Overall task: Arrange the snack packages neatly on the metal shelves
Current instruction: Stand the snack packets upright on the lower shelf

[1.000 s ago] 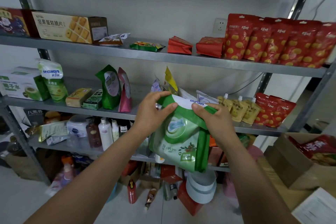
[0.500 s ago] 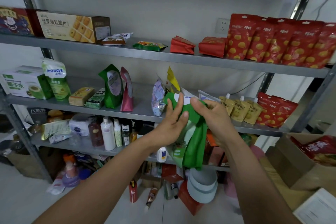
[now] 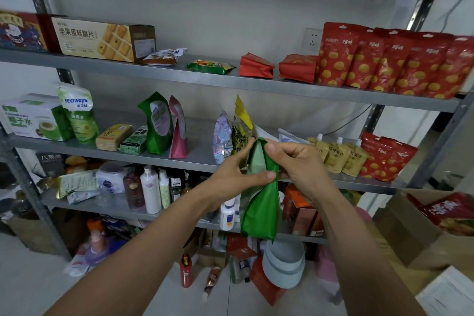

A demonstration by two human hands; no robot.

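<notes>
A green pouch [image 3: 260, 202] hangs edge-on in front of the middle metal shelf [image 3: 197, 154]. My left hand [image 3: 230, 174] grips its left side, thumb across the front. My right hand [image 3: 300, 164] pinches its top edge from the right. Behind the pouch, a pale blue packet [image 3: 221, 136] and a yellow-and-black packet [image 3: 241, 128] stand on the middle shelf. Further left there stand a green pouch [image 3: 155, 123] and a pink pouch [image 3: 177, 133]. Yellow spouted pouches [image 3: 338, 156] and red bags [image 3: 387, 156] sit to the right.
The upper shelf [image 3: 179, 77] holds a biscuit box [image 3: 102, 40], small packets and a row of red bags [image 3: 392, 59]. Bottles [image 3: 151, 190] fill the lower shelf. A grey round tub [image 3: 283, 264] and clutter sit on the floor. An open cardboard box [image 3: 420, 233] stands at the right.
The green pouch has turned from face-on to edge-on, its printed front no longer showing. Both hands shifted with it, staying on its upper part.
</notes>
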